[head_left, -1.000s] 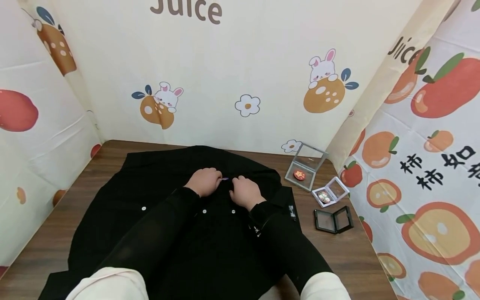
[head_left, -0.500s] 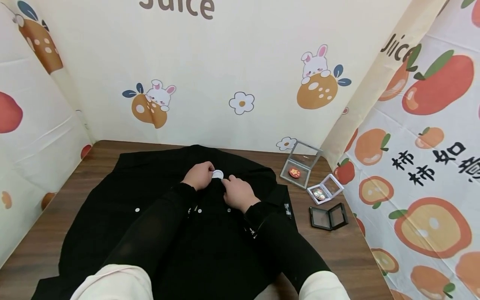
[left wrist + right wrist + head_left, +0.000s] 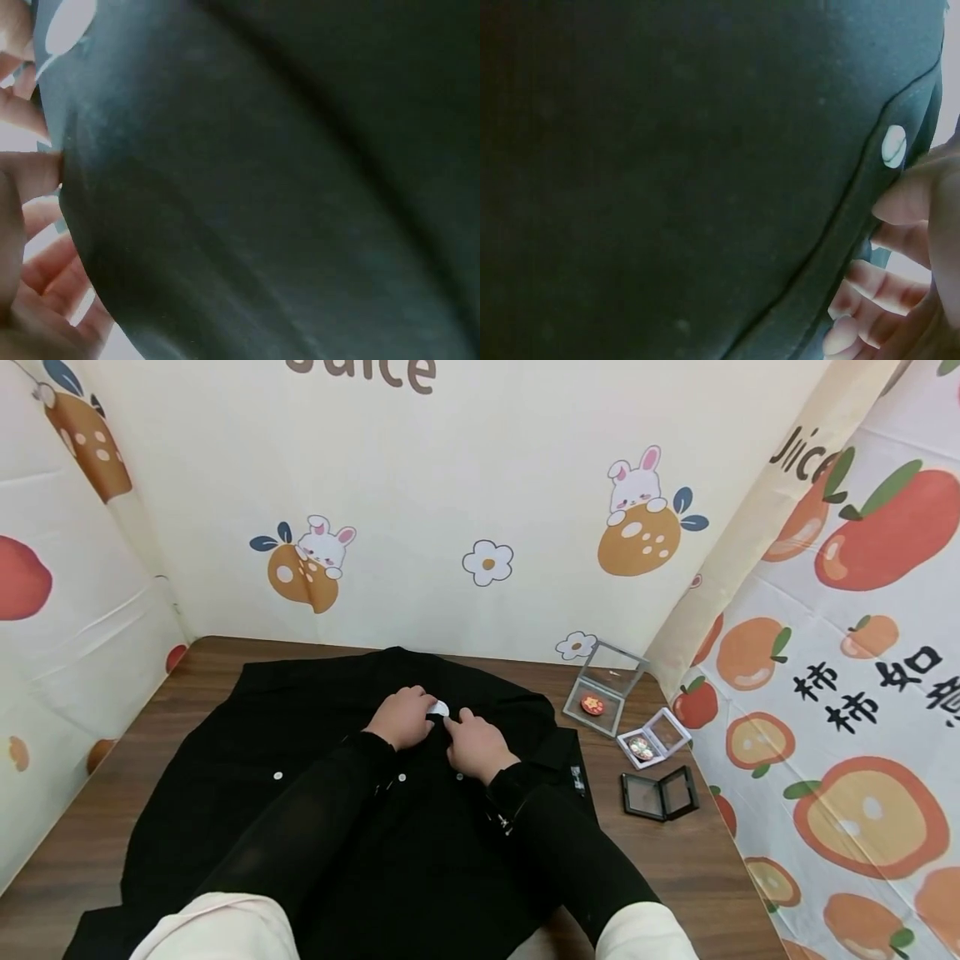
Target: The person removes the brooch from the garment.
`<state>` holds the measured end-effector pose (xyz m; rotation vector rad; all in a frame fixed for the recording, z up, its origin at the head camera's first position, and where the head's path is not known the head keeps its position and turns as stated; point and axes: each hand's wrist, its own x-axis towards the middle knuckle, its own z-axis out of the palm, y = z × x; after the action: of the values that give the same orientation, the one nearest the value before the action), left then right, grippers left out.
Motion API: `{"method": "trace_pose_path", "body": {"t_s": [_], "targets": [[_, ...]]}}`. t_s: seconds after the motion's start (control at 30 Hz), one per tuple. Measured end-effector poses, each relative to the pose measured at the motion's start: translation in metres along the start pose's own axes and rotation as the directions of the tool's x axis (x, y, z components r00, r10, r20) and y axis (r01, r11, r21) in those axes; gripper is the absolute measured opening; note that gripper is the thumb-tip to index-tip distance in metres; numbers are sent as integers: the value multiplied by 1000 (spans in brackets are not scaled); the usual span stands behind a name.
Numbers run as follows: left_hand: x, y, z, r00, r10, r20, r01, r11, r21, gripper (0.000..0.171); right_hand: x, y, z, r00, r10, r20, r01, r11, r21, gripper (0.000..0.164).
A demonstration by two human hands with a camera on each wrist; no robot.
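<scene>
A black shirt (image 3: pixel 330 827) with several white buttons is spread over the table. My left hand (image 3: pixel 401 718) pinches a small flat white disc (image 3: pixel 441 708) at the upper middle of the shirt; its far side and any fastening are hidden. Close by on the right, my right hand (image 3: pixel 477 745) grips the shirt's cloth, its fingertips near the disc. In the right wrist view, the thumb (image 3: pixel 907 196) and fingers hold a folded edge of the cloth beside a white button (image 3: pixel 894 146). The left wrist view shows the thumb (image 3: pixel 34 174) against the cloth.
To the right of the shirt stand three open cases: a clear grey one (image 3: pixel 600 703) with a red flower-patterned piece, a white one (image 3: pixel 654 739) with a glittery round piece, and a black one (image 3: pixel 660 793). Printed cloth walls (image 3: pixel 420 585) enclose the wooden table (image 3: pixel 645 877).
The disc was seen nearly edge-on at first; it then turned to show its white face, and less of it shows now. Both hands stay close together on the shirt. The camera view shifted slightly.
</scene>
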<state>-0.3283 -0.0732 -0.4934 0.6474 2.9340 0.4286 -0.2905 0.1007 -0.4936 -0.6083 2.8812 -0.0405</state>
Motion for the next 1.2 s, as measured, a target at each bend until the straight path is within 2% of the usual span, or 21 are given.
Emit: {"method": "trace_pose_path", "body": {"t_s": [0.1,0.2,0.43,0.63,0.87,1.2], "targets": [[-5,1,2,999,-10,34,8,999,44,52,0,0,0,1000,11,6,-11,1000,8,51],[-12,4,0,997,-38,73,35,999,39,62,1,0,1,1000,15,9,-15,1000,13,51],[-19,4,-1,976,-119,183,134,989,-69,82,-2,-3,-2,999,26,19,-27,999,35,52],[-20,0,0,977,-112,180,132,986,-103,83,-3,-3,0,999,30,25,-31,998,53,53],[-22,-5,0,980,-82,184,98,992,-82,84,-5,-4,-4,999,41,27,-43,996,74,51],[-21,-5,-1,980,-72,186,90,992,-89,84,1,-4,-6,998,38,52,-42,997,72,57]]}}
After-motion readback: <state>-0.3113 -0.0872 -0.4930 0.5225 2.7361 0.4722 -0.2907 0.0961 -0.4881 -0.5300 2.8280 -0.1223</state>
